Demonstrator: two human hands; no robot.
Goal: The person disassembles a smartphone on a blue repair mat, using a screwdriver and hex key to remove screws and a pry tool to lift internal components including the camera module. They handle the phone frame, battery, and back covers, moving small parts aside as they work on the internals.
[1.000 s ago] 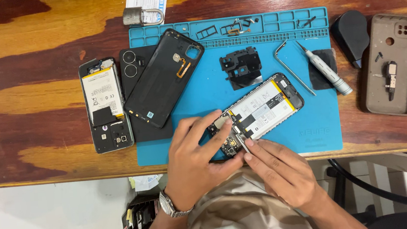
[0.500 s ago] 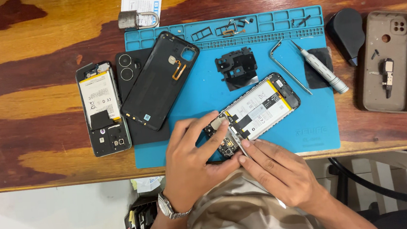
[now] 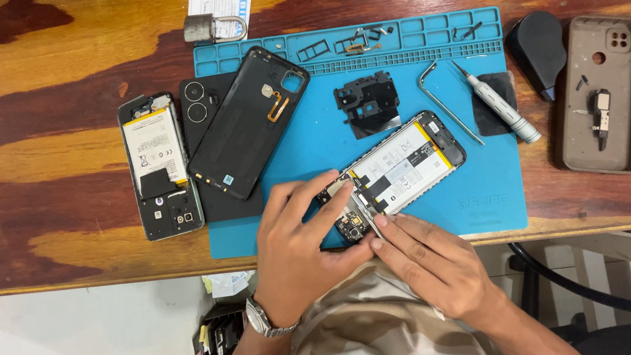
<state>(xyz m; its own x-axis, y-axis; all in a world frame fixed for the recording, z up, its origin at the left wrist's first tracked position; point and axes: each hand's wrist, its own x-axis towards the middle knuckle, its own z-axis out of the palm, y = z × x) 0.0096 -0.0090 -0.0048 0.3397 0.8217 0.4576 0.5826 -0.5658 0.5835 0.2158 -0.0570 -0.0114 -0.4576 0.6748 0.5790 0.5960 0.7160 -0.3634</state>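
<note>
An opened phone (image 3: 405, 163) with a white battery lies tilted on the blue repair mat (image 3: 484, 185). My left hand (image 3: 299, 247) grips the phone's lower end, fingers over the circuit board. My right hand (image 3: 433, 266) pinches thin metal tweezers (image 3: 367, 215) whose tips touch that board. A black back cover (image 3: 246, 123) lies on the mat's left part. A small black plastic frame (image 3: 367, 98) rests above the phone.
A second opened phone (image 3: 158, 164) lies left of the mat on the wooden table. A screwdriver (image 3: 499, 104), a bent metal tool (image 3: 442, 98), a black pick (image 3: 536, 48) and a grey case (image 3: 601, 95) sit to the right. A padlock (image 3: 207, 28) is at the back.
The view has shifted slightly. My left fingers have spread a little over the phone's lower end; the tweezers stay at the board.
</note>
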